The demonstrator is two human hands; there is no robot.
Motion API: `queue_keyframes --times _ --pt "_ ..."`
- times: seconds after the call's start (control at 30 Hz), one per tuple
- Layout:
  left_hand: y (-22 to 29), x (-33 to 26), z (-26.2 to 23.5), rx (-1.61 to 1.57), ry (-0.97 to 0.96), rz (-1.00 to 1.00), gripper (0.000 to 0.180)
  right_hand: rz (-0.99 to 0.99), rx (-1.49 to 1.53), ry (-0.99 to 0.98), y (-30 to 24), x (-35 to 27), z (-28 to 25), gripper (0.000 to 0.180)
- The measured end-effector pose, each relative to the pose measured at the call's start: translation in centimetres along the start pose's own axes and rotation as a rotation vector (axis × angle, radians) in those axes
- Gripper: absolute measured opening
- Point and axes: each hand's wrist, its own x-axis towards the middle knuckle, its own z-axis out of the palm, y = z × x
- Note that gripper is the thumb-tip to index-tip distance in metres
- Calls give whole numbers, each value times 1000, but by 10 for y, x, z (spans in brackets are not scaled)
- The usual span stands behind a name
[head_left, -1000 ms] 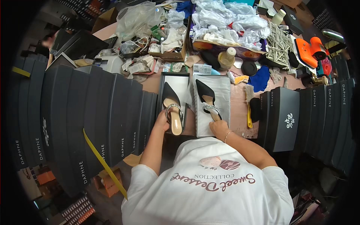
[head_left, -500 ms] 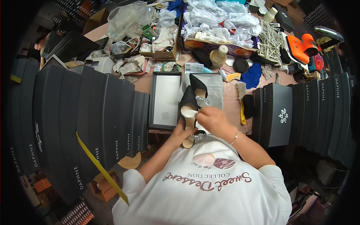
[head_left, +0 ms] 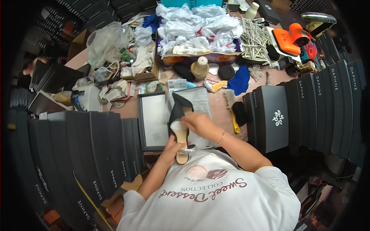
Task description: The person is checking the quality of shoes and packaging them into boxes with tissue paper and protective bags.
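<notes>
A black pointed shoe (head_left: 181, 138) with a pale insole and a glittering ankle strap lies lengthwise in front of me. My left hand (head_left: 170, 151) is closed around its heel part, thumb over the insole. At its opening sits a soft white piece (head_left: 177, 125), cloth or paper. My right hand (head_left: 201, 125) is closed in a pinch at the edge of this white piece. Just beyond, a second black pointed shoe (head_left: 180, 101) rests on white wrapping paper (head_left: 202, 102), partly hidden by my right hand. Left of the shoes is a grey shoe box part (head_left: 140, 123) with a white inside.
Dark shoe boxes stand in rows at left (head_left: 100, 150) and right (head_left: 272, 115). A yellow-handled brush (head_left: 234, 117) lies right of the wrapping paper. Farther back are a bottle (head_left: 200, 68), a blue cloth (head_left: 239, 81), a bin of white plastic bags (head_left: 192, 29) and an orange device (head_left: 287, 40).
The whole view has shifted, so the table things sit farther left and the shoes lower. My left hand keeps hold of the shoe; my right hand stays at the white piece.
</notes>
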Motion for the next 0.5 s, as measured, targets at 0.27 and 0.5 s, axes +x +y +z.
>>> queue_keyframes --times 0.27,0.5 --pt "35 14 -12 -12 175 11 40 94 -959 -2 229 77 -85 17" --pt "17 26 -73 -333 260 -111 40 70 -981 -161 272 104 -82 28"
